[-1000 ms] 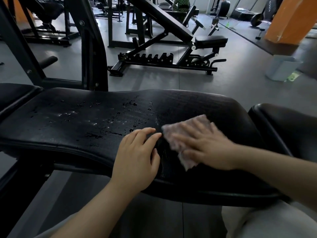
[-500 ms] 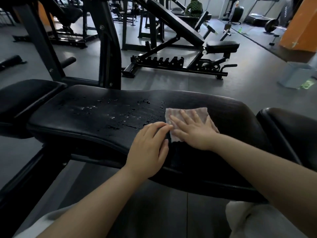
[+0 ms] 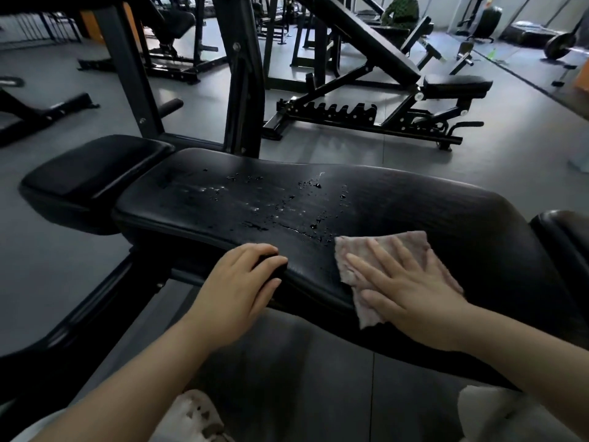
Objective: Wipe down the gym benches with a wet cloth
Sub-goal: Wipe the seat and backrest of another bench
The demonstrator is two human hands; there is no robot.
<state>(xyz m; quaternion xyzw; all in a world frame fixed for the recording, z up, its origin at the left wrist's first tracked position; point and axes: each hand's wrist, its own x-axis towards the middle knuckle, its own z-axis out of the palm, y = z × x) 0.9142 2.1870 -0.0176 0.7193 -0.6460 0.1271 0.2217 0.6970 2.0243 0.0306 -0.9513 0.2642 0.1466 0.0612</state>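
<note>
Head view: a pink, nubbly cloth (image 3: 387,269) was pressed flat beneath the straight, spread fingers of the right hand (image 3: 411,288). The left hand (image 3: 237,288) was curled over the near edge of the black padded table (image 3: 398,202), beaded with droplets (image 3: 280,202) beyond both hands.

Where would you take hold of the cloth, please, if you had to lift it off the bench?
Probably the far right corner of the cloth, pinched from above. The right hand presses flat on its middle, and the near edge droops over the front edge of the bench. That corner lies flat and uncovered. The left hand grips the bench's front edge, apart from the cloth.
</note>
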